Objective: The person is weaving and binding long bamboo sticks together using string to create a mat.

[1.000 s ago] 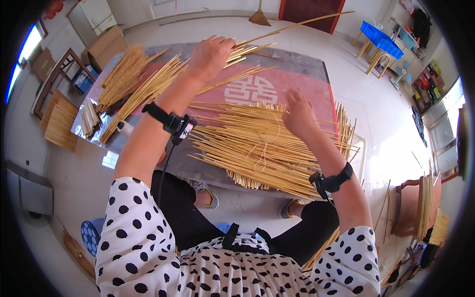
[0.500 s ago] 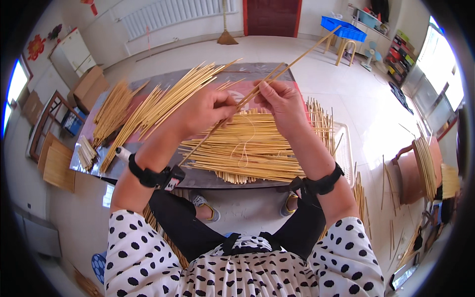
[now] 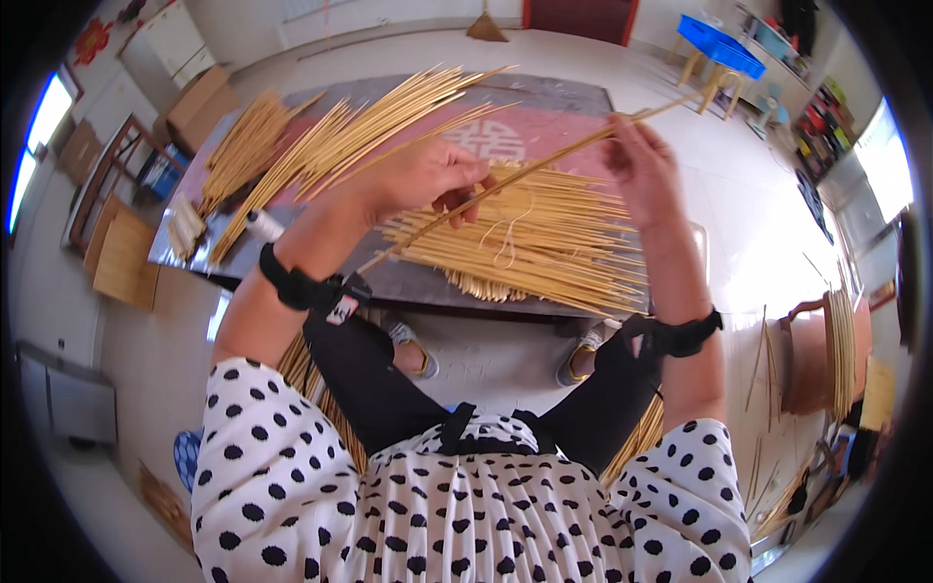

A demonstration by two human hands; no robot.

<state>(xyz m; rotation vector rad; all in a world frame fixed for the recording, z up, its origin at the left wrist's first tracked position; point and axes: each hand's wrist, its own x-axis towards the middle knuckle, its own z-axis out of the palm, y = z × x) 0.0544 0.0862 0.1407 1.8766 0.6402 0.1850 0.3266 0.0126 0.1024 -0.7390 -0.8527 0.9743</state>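
Observation:
A long, thin tan stalk (image 3: 554,155) slants across in front of me, its lower end toward my left forearm and its far end past my right hand. My left hand (image 3: 437,183) pinches it near its middle, thumb and fingers bent. Farther up, my right hand (image 3: 643,170) has its fingers closed on the stalk; that hand is slightly blurred. Whether a second stalk lies against it I cannot tell. Below both hands, a thick pile of straw-coloured stalks (image 3: 544,238) lies across the table, with a loose pale string (image 3: 505,243) on top.
The table (image 3: 379,291) carries more stalk bundles (image 3: 389,121) at its far left, beside a white-capped bottle (image 3: 262,225). A blue tray (image 3: 721,47) rests on a stool at the back right. More stalks (image 3: 838,355) lean by a brown chair at right.
My right hand has moved right, away from the left, along the stalk. The stalk lies flatter across the view now. The whole view has shifted, with the table higher in the picture.

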